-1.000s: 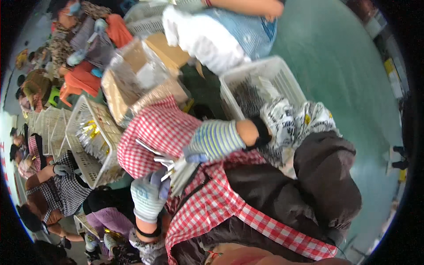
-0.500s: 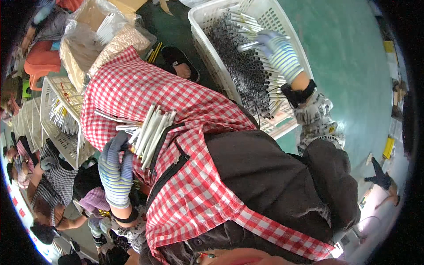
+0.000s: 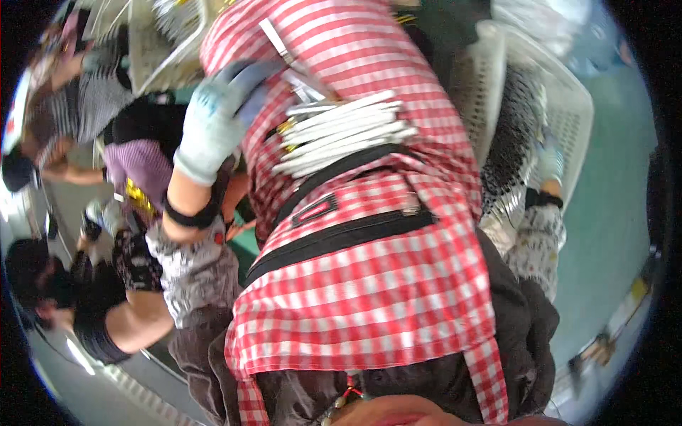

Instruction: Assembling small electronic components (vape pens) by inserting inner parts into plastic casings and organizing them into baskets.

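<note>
A bundle of white sticks (image 3: 348, 131) with some yellowish ends lies across my lap on a red-and-white checked apron (image 3: 355, 291). Beside it are a few loose thin silver-white pieces (image 3: 307, 84). My left hand (image 3: 222, 121), in a pale knitted glove, hovers left of the bundle; its fingers are stretched and somewhat blurred, with nothing visible in them. At the right, my right hand (image 3: 549, 160), gloved too, reaches into a white perforated basket (image 3: 579, 117) beside tightly packed dark tube ends (image 3: 513, 135). Its fingers are too blurred and hidden to read.
Another pale basket (image 3: 145, 60) holding silvery pieces stands at the far left. Several people with gloved hands sit close by on the left, one near a purple checked cloth (image 3: 138, 167). Clear plastic bags (image 3: 543, 25) lie beyond the right basket. Green floor (image 3: 618, 149) runs along the right.
The whole view has turned with my head. My left hand has moved up from the bundle's end, fingers now stretched. My right hand, earlier holding a pale stick over the tubes, is now at the basket's side.
</note>
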Motion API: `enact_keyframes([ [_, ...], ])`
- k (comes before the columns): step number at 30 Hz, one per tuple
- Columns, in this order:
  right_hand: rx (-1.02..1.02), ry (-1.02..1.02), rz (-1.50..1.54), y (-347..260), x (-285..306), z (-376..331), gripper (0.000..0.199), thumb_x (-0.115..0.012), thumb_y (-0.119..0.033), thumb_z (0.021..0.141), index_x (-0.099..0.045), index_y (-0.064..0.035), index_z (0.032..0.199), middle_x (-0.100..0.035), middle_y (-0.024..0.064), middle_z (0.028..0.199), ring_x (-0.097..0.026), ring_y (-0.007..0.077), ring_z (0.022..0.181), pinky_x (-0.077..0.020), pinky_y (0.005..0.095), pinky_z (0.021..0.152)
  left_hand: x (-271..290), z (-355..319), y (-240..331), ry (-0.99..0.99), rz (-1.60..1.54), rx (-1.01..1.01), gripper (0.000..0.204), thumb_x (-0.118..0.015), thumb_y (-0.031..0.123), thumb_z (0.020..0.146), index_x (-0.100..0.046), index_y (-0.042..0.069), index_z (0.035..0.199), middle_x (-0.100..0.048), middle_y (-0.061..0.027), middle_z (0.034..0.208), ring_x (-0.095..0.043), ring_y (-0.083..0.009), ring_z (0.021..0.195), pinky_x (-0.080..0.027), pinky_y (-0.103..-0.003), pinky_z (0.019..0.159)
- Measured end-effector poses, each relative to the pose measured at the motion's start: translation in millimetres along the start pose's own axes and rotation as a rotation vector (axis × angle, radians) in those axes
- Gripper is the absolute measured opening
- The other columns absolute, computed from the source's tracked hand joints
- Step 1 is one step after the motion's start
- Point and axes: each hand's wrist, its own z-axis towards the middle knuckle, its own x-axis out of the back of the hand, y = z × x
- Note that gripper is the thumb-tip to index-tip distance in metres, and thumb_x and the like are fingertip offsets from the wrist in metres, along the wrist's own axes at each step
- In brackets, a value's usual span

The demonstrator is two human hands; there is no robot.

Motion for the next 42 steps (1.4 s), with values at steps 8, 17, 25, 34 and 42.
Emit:
enact_keyframes([
  [8,0.609,-0.003,0.563,-303,189,35,0.029,-0.055,-0.015,0.088,-0.063,-0.0061,0.114,-0.065,0.0174,0.109,-0.062,0.0328,0.103,-0.0472,0.0394,0.093,-42,19,-26,-0.125,0.274,-0.338,0.037,-0.067,0.016,0.076,-0.065,0.014,0.113,-0.062,-0.007,0.118,-0.057,-0.027,0.111,-0.045,-0.041,0.096],
  [17,1.261,-0.04,-0.191,-436,205,16,0.015,-0.051,-0.016,0.086,-0.063,-0.009,0.093,-0.065,0.0107,0.091,-0.064,0.0241,0.09,-0.0517,0.0393,0.073,-31,3,-15,0.025,0.525,-0.205,0.029,-0.059,0.017,0.079,-0.065,0.016,0.108,-0.064,-0.0035,0.102,-0.061,-0.0246,0.101,-0.049,-0.036,0.089],
  [25,1.267,-0.178,0.248,-405,223,41,0.025,-0.058,-0.01,0.078,-0.058,-0.0041,0.103,-0.061,0.0143,0.087,-0.061,0.0334,0.079,-0.0487,0.0433,0.071,-34,-53,-11,0.261,0.121,-0.046,0.037,-0.058,0.016,0.084,-0.06,0.01,0.12,-0.065,-0.0117,0.089,-0.063,-0.0299,0.081,-0.05,-0.04,0.076],
  [34,1.172,-0.052,0.365,-402,239,27,0.024,-0.062,-0.023,0.089,-0.064,-0.0083,0.108,-0.068,0.0128,0.081,-0.063,0.0295,0.066,-0.0485,0.0417,0.061,-13,-42,-10,0.183,0.005,-0.08,0.043,-0.053,0.012,0.081,-0.059,0.01,0.124,-0.061,-0.0102,0.084,-0.061,-0.0288,0.074,-0.049,-0.039,0.07],
  [42,1.197,0.015,0.323,-426,237,13,0.021,-0.06,-0.027,0.091,-0.067,-0.0084,0.097,-0.064,0.0102,0.068,-0.062,0.0282,0.06,-0.0475,0.0406,0.057,-8,-52,-8,0.156,-0.009,-0.086,0.039,-0.061,0.017,0.08,-0.062,0.006,0.118,-0.06,-0.0086,0.083,-0.057,-0.0288,0.076,-0.045,-0.039,0.07],
])
